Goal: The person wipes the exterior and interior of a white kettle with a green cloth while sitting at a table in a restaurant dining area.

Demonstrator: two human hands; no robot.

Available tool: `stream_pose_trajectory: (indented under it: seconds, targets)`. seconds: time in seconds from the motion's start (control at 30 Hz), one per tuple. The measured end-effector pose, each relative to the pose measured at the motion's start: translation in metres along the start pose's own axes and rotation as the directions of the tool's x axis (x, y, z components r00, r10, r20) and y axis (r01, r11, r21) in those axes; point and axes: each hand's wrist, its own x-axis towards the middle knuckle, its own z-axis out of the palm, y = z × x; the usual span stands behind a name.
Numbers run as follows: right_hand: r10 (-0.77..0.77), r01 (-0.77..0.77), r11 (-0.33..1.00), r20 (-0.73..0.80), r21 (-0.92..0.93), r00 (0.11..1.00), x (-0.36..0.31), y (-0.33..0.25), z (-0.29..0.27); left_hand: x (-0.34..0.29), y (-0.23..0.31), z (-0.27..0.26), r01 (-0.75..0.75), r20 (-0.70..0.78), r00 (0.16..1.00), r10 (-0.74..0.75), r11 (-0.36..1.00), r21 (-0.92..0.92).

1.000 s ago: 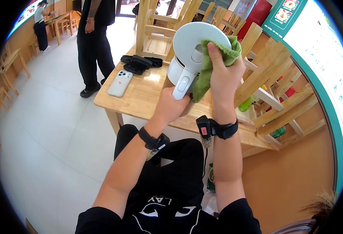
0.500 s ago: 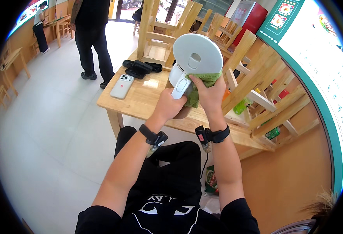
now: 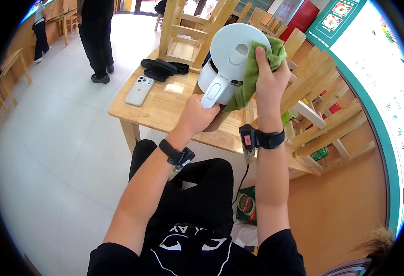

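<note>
A white electric kettle is held up over the table's near edge, tilted, with its round lid swung open. My left hand is wrapped round the kettle's handle. My right hand grips a green cloth against the right edge of the lid, thumb on the near side. The cloth hangs down beside the kettle's right side. The kettle's inside is mostly hidden behind the lid.
On the wooden table lie a pale phone and several black devices. Upturned wooden chairs stand behind and to the right. A person in black trousers is on the floor at the far left.
My right hand has moved up and right along the lid with the cloth. The kettle has risen slightly while my left hand keeps its handle. The person in black has shifted left.
</note>
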Motion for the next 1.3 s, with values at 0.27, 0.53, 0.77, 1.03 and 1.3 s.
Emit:
stream_pose_trajectory:
  seconds: [0.27, 0.53, 0.77, 1.03, 1.3]
  targets:
    - [-0.028, 0.032, 0.999, 0.087, -0.04, 0.996, -0.047, 0.009, -0.006, 0.002, 0.001, 0.0, 0.071, -0.005, 0.997, -0.071, 0.997, -0.035]
    - [-0.076, 0.079, 0.995, 0.049, -0.062, 0.996, -0.037, 0.008, -0.003, 0.004, -0.002, 0.004, 0.023, -0.013, 1.0, -0.023, 0.999, -0.025]
    - [-0.036, 0.033, 0.998, -0.078, -0.046, 0.996, 0.004, -0.017, 0.01, 0.003, -0.006, 0.002, -0.016, -0.019, 1.0, 0.015, 0.999, -0.031]
    - [0.0, 0.0, 1.0, -0.075, -0.001, 0.997, -0.014, -0.004, 0.015, 0.0, -0.001, 0.001, 0.016, -0.035, 0.999, -0.018, 0.999, -0.045]
    - [-0.07, 0.063, 0.996, -0.107, -0.07, 0.992, -0.053, 0.013, 0.02, 0.004, 0.001, 0.001, 0.026, 0.013, 1.0, -0.025, 0.999, -0.041]
